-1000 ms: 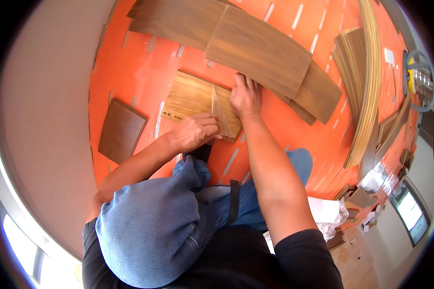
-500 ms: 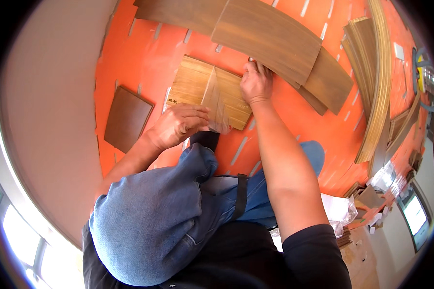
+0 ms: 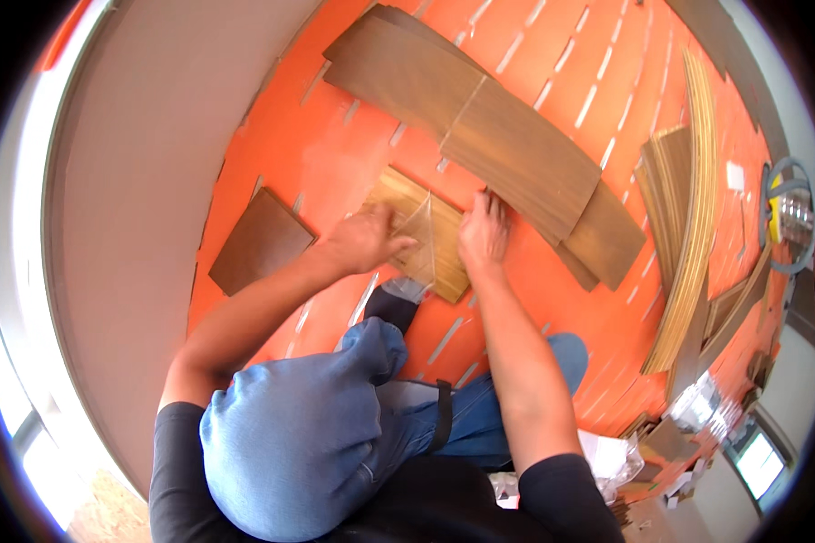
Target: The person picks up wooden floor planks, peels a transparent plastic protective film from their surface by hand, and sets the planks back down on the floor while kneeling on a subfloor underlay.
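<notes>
A short light-wood board (image 3: 450,271), pale face up, lies on the orange floor in front of my knees. On it is a clear, see-through triangular piece (image 3: 418,233); its exact kind is hard to tell. My left hand (image 3: 364,239) rests over the board's left side beside this piece, thumb stretched away from the fingers. At the board's right edge, my right hand (image 3: 483,233) has its fingers pinched together, with a small dark tip showing at them. What they hold is too small to name. My foot in a dark sock (image 3: 391,308) is just below the board.
Brown floor planks (image 3: 516,154) lie overlapped beyond my right hand. A brown cut piece (image 3: 261,242) sits to the left, near the grey wall (image 3: 145,226). Long planks (image 3: 693,226) are stacked at right, near a grey-and-yellow object (image 3: 792,213). Clear plastic wrap (image 3: 697,405) lies lower right.
The view has shifted, so the floor things sit lower in the picture. My left hand has moved up onto the board's left side, thumb now spread. My right hand stays by its right edge.
</notes>
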